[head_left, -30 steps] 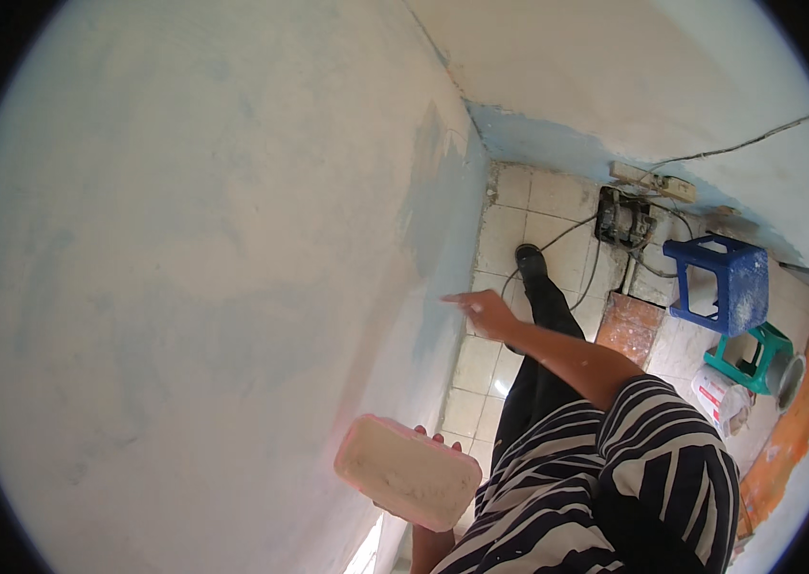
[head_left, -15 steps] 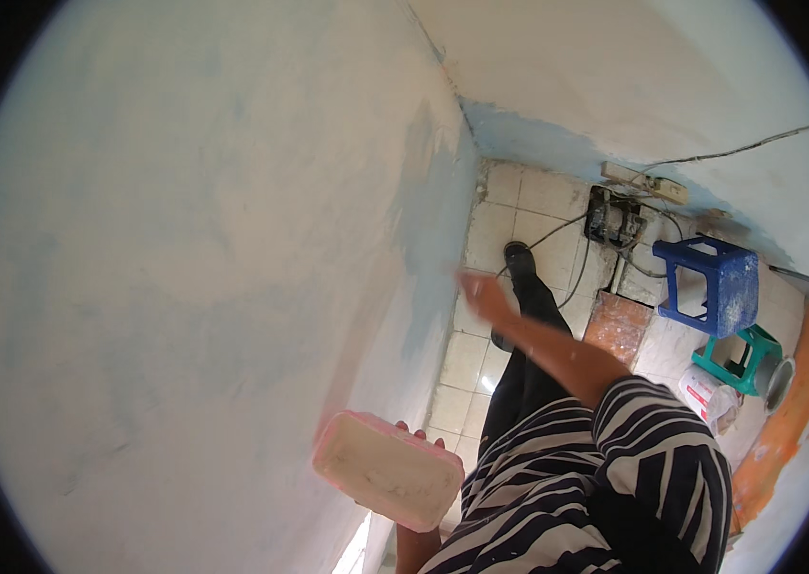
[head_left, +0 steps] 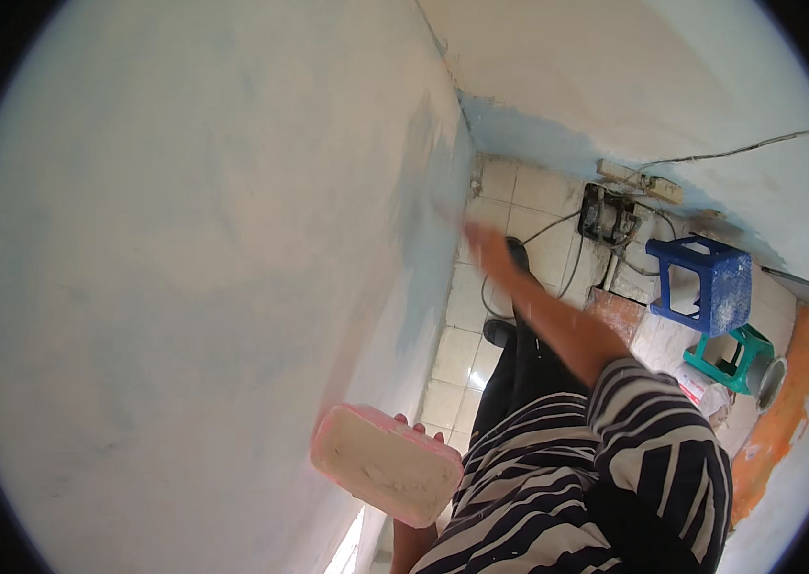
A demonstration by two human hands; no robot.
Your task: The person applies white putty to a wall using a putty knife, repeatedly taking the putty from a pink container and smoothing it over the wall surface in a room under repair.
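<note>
The wall (head_left: 184, 268) fills the left half, mostly pale, with bluish patches showing through as if the coat were thin there. By the look of it, most of this face is covered; what stays bare is a blue strip (head_left: 414, 196) beside the corner, running down toward the floor (head_left: 548, 191). The far wall (head_left: 634, 57) is pale above, with a ragged blue band (head_left: 529, 129) left low down.

On the right side of the floor stand a blue stool (head_left: 730, 292), a green stool (head_left: 754, 354) just beyond it and a partly hidden bucket (head_left: 701, 390); a dusty dark machine (head_left: 605, 212) with cords sits near the far wall.

The pink tub (head_left: 371, 412) is close to the wall at the bottom centre, tilted, with pale paste (head_left: 385, 464) spread across it; plenty seems left, though its depth cannot be told. The left hand (head_left: 420, 428) grips it from beneath, fingers curled over its edge. The right hand (head_left: 486, 239) is blurred near the blue strip; whether its grip is clenched, loose or on something thin cannot be told.
</note>
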